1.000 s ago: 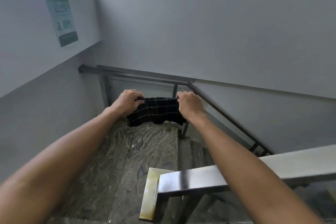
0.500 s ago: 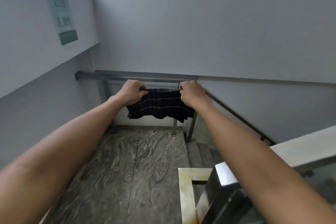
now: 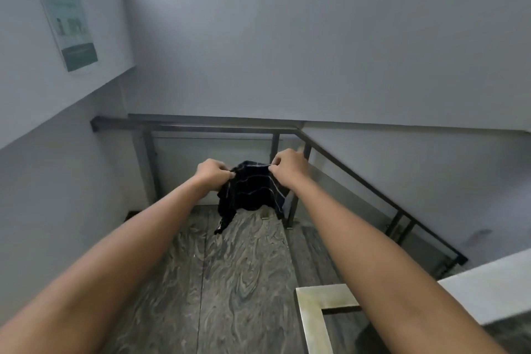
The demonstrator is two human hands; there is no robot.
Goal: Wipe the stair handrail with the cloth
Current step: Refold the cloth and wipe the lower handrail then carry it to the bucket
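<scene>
Dark cloth point(image 3: 251, 191), soft and limp, crossed by thin pale stripes, sagging in folds with one corner trailing down. Pinched at its top edge by left hand point(image 3: 212, 172) and right hand point(image 3: 288, 164), fingers curled tight on the fabric at either end. Held in the air in front of the handrail point(image 3: 201, 126), a square-section brushed metal bar on slim posts, bending down along the stairs at right. Below, a landing floor point(image 3: 230, 282) of swirled grey-brown stone. Plain grey walls; green poster point(image 3: 64, 13) at upper left.
</scene>
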